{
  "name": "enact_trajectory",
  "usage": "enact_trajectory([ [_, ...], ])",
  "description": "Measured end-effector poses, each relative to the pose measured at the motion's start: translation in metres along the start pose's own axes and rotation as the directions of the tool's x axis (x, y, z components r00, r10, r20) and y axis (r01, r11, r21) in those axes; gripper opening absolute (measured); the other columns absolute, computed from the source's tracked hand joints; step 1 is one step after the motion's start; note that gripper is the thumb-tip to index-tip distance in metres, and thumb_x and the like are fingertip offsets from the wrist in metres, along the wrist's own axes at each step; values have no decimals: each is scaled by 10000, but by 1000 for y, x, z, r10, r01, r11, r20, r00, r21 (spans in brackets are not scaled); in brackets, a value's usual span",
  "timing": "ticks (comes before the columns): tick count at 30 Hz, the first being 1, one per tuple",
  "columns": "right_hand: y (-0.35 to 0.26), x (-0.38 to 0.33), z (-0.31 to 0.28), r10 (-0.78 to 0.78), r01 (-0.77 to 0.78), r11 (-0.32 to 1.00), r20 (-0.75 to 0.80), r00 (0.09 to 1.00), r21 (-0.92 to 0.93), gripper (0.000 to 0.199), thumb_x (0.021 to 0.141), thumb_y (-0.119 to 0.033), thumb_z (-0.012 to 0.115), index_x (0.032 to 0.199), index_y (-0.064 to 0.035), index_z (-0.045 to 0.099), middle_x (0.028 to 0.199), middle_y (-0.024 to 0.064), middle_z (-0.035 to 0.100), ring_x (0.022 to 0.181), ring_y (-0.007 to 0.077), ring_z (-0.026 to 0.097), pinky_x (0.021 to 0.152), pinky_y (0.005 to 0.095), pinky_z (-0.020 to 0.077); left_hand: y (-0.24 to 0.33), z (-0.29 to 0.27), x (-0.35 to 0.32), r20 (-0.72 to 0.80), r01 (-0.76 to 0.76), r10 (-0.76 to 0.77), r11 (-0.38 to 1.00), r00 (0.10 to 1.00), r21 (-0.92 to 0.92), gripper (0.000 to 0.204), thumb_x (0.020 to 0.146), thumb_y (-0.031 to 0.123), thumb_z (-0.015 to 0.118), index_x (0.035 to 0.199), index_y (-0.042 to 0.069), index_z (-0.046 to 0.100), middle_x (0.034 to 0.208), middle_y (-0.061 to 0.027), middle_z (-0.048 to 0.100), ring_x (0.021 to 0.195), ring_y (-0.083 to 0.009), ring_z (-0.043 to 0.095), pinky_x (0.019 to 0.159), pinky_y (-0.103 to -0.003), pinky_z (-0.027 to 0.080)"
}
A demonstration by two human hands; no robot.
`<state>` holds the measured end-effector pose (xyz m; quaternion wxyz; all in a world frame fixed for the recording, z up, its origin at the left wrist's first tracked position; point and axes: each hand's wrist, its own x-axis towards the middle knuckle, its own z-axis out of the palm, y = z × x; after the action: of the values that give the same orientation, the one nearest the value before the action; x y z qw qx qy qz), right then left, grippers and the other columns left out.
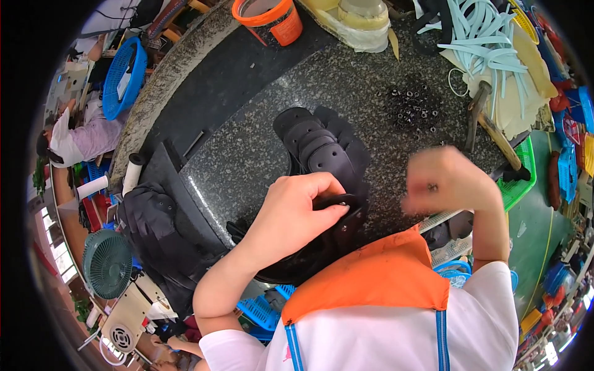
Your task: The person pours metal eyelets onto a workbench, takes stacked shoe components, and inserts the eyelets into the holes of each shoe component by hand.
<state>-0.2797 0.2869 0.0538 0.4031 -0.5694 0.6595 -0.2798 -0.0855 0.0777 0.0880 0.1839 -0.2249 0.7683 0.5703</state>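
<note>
My left hand [297, 207] pinches the edge of a black strap-like piece [337, 200] between thumb and fingers. A small shiny metal fastener [343, 204] shows on that piece. Beyond it, a row of black segmented pads [318, 145] with small holes lies on the speckled stone worktop [247, 133]. My right hand [448, 179], blurred by motion, is raised to the right of the black piece. Its fingers are curled, with a small dark spot at them that I cannot make out. Several small metal fasteners [414, 108] are scattered in a pile beyond that hand.
A hammer with a wooden handle [500, 143] lies at the right edge by a green basket [518, 172]. Pale blue strips [486, 43] are heaped at the far right. An orange tub [270, 23] stands at the back. More black pads [158, 226] pile up at left.
</note>
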Motion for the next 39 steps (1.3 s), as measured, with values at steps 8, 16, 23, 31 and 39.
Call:
enact_trajectory([
  [8,30,58,19,-244,-304,708,-624,743,-638,479,792,-202,756,1237,-92,617,1162,70,553,1057,265,537,904,396,455,-10,11,9,-50,-81,82,996,995,33,120,789,6,753,823,-25,643,790,-47,704,739,-54,615,667,-238,484],
  [16,56,64,21,-353,-179,685,-537,766,-706,285,791,-127,721,1071,-83,682,1014,25,583,945,223,560,827,360,447,-24,5,16,175,81,-13,918,985,-388,135,784,-21,766,783,7,633,781,5,679,751,-23,597,655,-211,469],
  [23,49,66,21,-359,-162,715,-556,750,-680,193,765,-89,698,957,-87,713,924,13,595,919,215,565,822,360,437,-29,31,10,-293,-340,478,844,828,415,155,779,52,746,924,37,692,777,-96,661,702,-301,656,614,-330,519],
  [31,41,63,27,-371,-171,681,-537,758,-712,232,773,-72,699,1004,-84,704,948,31,597,949,233,574,862,378,442,-25,12,9,-301,-72,451,643,840,762,341,861,219,727,1126,30,625,991,-92,537,722,-271,648,616,-368,534],
  [39,47,60,28,-410,-107,675,-492,768,-730,221,778,-78,678,998,-79,704,945,32,606,966,208,573,923,378,421,-14,4,6,-215,86,-108,990,971,-108,223,926,46,609,1143,-4,595,757,-62,663,658,-115,651,565,-261,489],
])
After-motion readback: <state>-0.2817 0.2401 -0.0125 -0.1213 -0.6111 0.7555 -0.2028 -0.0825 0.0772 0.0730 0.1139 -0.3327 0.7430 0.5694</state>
